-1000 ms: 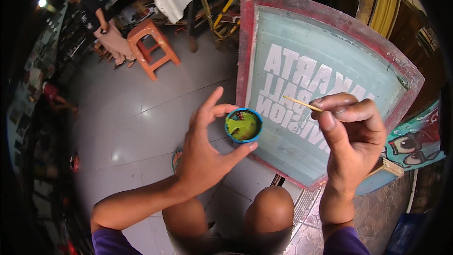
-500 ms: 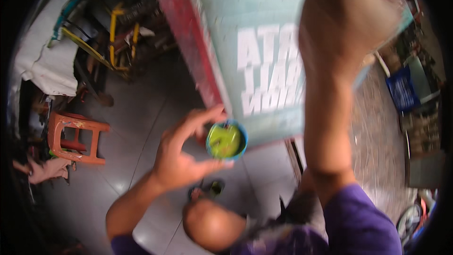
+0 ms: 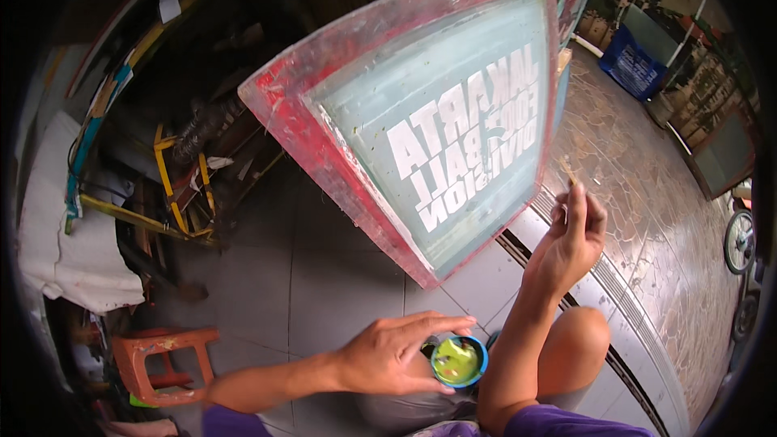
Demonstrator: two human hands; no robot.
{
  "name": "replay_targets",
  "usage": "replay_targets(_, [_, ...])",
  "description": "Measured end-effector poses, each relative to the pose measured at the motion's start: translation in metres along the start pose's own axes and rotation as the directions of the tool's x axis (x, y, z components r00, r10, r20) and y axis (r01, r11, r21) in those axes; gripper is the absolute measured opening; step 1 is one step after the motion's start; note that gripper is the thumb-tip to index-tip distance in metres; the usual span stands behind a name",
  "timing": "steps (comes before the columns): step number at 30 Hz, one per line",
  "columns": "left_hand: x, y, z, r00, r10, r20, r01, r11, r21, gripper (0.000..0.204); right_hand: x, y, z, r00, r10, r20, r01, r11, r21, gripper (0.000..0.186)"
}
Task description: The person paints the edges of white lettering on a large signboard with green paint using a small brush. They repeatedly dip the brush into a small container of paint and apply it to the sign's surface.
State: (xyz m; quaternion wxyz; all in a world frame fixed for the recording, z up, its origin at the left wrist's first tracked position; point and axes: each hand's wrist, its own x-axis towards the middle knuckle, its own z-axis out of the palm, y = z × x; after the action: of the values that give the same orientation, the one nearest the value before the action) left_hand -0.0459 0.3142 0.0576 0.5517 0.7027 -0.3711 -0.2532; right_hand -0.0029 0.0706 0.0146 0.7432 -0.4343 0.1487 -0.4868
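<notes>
My left hand [image 3: 388, 354] curls its thumb and fingers round a small round cup [image 3: 484, 366] with a blue rim. Yellow-green paint-like liquid [image 3: 455, 358] fills part of the cup. Raised at the right, my right hand [image 3: 576, 235] pinches a thin, light-brown stick [image 3: 570, 170]; its tip is too small to make out. In front of me a screen-printing frame [image 3: 324, 146] stands tilted, its wood worn red. Pale blue-green mesh [image 3: 364, 97] spans it, bearing mirrored white block letters [image 3: 461, 162]. Both hands are apart from the frame.
An orange plastic stool [image 3: 166, 348] stands at the lower left. Behind it hang a white cloth [image 3: 73, 235] and yellow metal bars [image 3: 166, 178]. A floor track [image 3: 607, 332] crosses at the right. Farther off are a blue bag [image 3: 631, 65] and a wheel [image 3: 738, 241].
My right hand has come down from high in front of the frame to its lower right. My left hand, with the cup, sits lower and farther right in view. The view has shifted, showing the whole frame.
</notes>
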Motion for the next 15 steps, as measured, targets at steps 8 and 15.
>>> replay_targets(8, [-0.029, -0.016, 0.036, 0.845, -0.328, -0.423, 0.257, 0.942, -0.217, 0.100, -0.054, 0.086, -0.076, 0.952, 0.305, -0.035, -0.269, 0.884, 0.381, 0.006])
replay_targets(15, [-0.011, 0.008, 0.015, 0.431, -0.139, -0.891, 0.163, 0.984, -0.075, 0.097, -0.132, 0.085, -0.043, 0.717, 0.654, 0.243, -0.611, 0.420, 0.671, 0.013])
